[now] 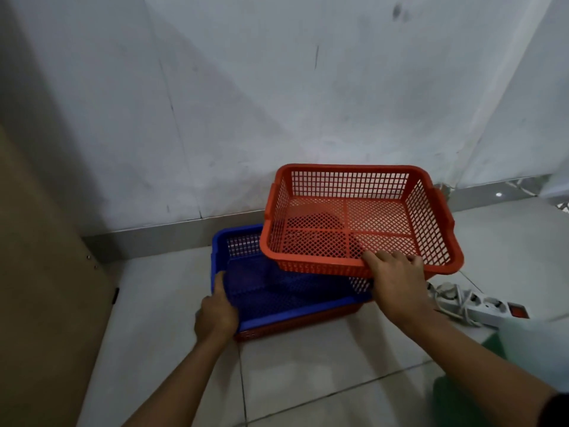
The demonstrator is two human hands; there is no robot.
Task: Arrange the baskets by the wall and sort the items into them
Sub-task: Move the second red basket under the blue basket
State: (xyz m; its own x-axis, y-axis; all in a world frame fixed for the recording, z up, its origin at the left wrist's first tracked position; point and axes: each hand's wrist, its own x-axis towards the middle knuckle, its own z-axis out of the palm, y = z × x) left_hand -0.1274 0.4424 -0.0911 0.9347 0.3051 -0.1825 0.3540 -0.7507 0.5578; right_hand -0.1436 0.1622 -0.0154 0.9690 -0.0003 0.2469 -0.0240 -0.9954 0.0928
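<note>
Baskets are the job here, and nearest the camera the left hand (215, 315) pinches the near-left rim of the blue basket (277, 291), thumb inside, steadying it on the tiled floor (308, 380). A darker red basket (295, 325) seems nested beneath it. The right hand (395, 282) closes its fingers over the front rim of the orange basket (354, 220), held tilted above the blue one's far-right corner, close to the wall (277, 103). Just right of that hand lies a white power strip (480, 303) with its cable. A one-handed grip on a wide rim could let the orange basket twist and slip, or come down on the strip.
</note>
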